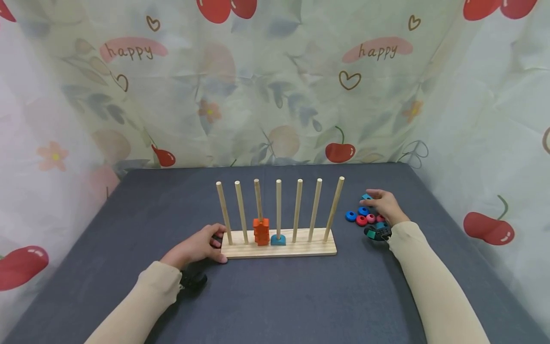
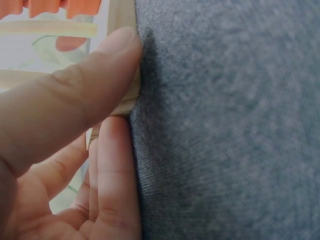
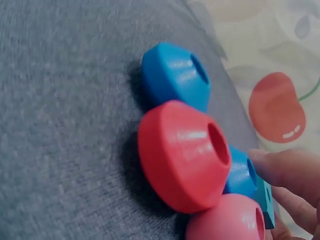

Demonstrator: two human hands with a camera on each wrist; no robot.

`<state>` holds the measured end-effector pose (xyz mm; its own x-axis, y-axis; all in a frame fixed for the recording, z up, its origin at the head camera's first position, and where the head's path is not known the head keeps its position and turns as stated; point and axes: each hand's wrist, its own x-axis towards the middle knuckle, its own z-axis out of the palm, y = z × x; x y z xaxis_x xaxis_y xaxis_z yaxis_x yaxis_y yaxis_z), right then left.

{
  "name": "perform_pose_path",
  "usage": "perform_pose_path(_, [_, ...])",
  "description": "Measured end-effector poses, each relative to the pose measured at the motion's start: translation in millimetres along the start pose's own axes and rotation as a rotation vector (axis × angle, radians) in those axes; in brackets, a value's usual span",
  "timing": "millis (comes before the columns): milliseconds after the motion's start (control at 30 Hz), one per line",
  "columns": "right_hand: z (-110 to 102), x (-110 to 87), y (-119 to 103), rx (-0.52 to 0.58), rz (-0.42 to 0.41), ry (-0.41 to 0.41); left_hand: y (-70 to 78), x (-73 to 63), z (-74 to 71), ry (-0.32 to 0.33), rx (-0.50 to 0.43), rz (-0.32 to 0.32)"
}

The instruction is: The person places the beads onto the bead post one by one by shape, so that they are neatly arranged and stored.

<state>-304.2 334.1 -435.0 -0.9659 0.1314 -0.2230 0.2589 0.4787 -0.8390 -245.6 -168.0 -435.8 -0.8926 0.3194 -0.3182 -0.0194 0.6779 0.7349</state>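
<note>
At the left end of a wooden peg board (image 1: 318, 247), my left hand (image 1: 194, 246) grips the corner, thumb along the front edge and fingers against the end. Orange blocks (image 1: 261, 233) are stacked on the third peg from the left. On the middle peg's base sits a teal half-round block (image 1: 278, 241). My right hand (image 1: 387, 206) is right of the board, pinching a teal block (image 3: 266, 205) between thumb and fingers, which partly hide it. Close by lie blue beads (image 3: 172, 75), a red bead (image 3: 182, 155) and pink beads (image 3: 227, 220).
Several upright pegs (image 1: 315, 210) rise from the board. Another teal block (image 1: 381, 225) lies by the right wrist, partly hidden by the black wrist device (image 1: 377, 233). Dark grey cloth (image 1: 275, 296) covers the table; a printed curtain (image 1: 258, 95) hangs behind and at both sides.
</note>
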Motion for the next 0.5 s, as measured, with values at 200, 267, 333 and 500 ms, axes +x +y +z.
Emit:
perform_pose_path(200, [0.8, 4.1, 1.3, -0.049, -0.011, 0.017, -0.4, 0.0, -0.7, -0.002, -0.002, -0.007])
perform_pose_path(267, [1.7, 4.5, 1.0, -0.07, -0.015, 0.036, -0.2, -0.3, -0.7, -0.005, -0.006, -0.01])
perform_pose_path(333, [3.0, 5.0, 0.7, -0.087, -0.013, 0.054, -0.3, -0.6, -0.6, -0.008, -0.008, -0.01])
perform_pose_path(500, [4.7, 6.4, -0.4, -0.135, 0.004, 0.079, -0.2, -1.1, -0.5, -0.003, -0.014, -0.011])
